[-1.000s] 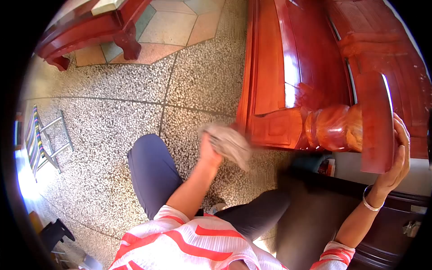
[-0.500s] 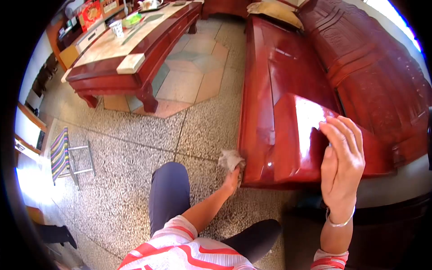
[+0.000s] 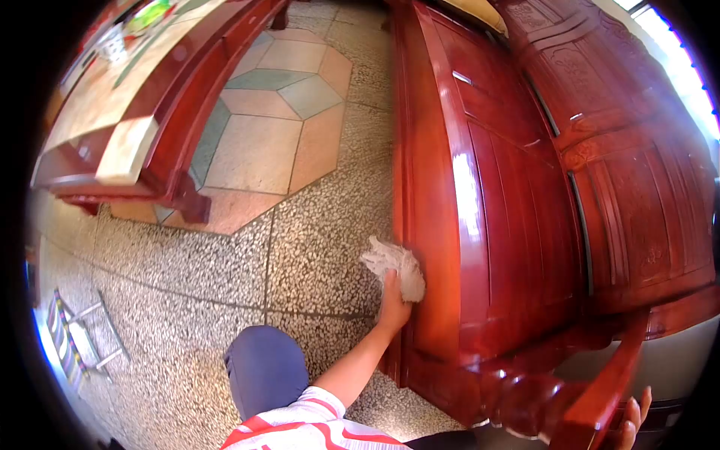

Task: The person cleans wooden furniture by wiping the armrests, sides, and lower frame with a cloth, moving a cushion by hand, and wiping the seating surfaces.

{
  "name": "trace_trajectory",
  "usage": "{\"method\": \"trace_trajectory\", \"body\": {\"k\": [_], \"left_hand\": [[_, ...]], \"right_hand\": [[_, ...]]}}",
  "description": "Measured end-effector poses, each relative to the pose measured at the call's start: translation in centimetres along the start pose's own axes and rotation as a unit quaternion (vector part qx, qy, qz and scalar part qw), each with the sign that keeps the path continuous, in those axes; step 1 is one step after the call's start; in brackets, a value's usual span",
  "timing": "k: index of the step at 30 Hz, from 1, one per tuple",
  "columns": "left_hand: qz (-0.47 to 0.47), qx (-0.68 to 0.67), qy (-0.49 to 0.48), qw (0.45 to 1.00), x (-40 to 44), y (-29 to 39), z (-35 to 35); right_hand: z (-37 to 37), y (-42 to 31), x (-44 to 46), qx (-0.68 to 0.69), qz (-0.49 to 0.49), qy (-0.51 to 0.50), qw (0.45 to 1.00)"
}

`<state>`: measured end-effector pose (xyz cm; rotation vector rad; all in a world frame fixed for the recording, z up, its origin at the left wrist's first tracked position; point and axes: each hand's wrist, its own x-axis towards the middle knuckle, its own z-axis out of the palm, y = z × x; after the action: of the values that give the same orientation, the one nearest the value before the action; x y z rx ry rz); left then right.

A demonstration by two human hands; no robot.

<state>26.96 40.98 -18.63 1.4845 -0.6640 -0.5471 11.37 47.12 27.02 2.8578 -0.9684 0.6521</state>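
My left hand (image 3: 393,306) holds a crumpled beige cloth (image 3: 397,268) against the front edge of a polished red wooden bench (image 3: 431,225). The thumb lies over the cloth, and the other fingers are mostly hidden. At the lower right, my right hand (image 3: 632,421) is beside the outer side of the bench's armrest (image 3: 606,382). Its fingertips show, slightly apart, with nothing visible in them; the palm is hidden at the frame's edge.
A red wooden table (image 3: 191,82) with pale inlays and a patterned cup (image 3: 112,45) stands at the upper left. A striped folding stool (image 3: 67,341) is at the lower left. A yellowish cushion (image 3: 480,13) lies at the bench's far end.
My left hand and the cloth have come against the bench's front face. My right hand, earlier above the armrest, is now lower and at its outer side. The view has tilted and shifted.
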Motion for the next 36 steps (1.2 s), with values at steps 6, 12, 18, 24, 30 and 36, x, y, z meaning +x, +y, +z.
{"method": "trace_trajectory", "body": {"k": [6,12,18,24,30,36], "left_hand": [[0.037,0.016,0.063,0.997,14.5,0.3,1.1],[0.087,0.075,0.09,0.989,29.5,-1.7,2.4],[0.019,-0.02,0.021,0.999,43.4,-2.8,3.2],[0.059,0.062,0.026,0.996,39.2,-4.3,2.6],[0.041,0.079,0.007,0.996,22.5,0.0,-0.4],[-0.03,0.068,-0.118,0.99,4.4,0.5,-2.8]], "right_hand": [[1.0,-0.3,2.2,-0.069,0.081,-0.038,0.994],[2.2,-1.1,5.0,-0.1,0.133,-0.07,0.984],[2.7,-2.0,5.8,-0.113,0.174,-0.081,0.975],[2.7,-3.3,4.7,-0.107,0.185,-0.053,0.975],[1.6,-3.6,3.1,-0.071,0.309,-0.008,0.948],[0.2,-1.0,0.1,-0.19,0.062,-0.077,0.977]]}}
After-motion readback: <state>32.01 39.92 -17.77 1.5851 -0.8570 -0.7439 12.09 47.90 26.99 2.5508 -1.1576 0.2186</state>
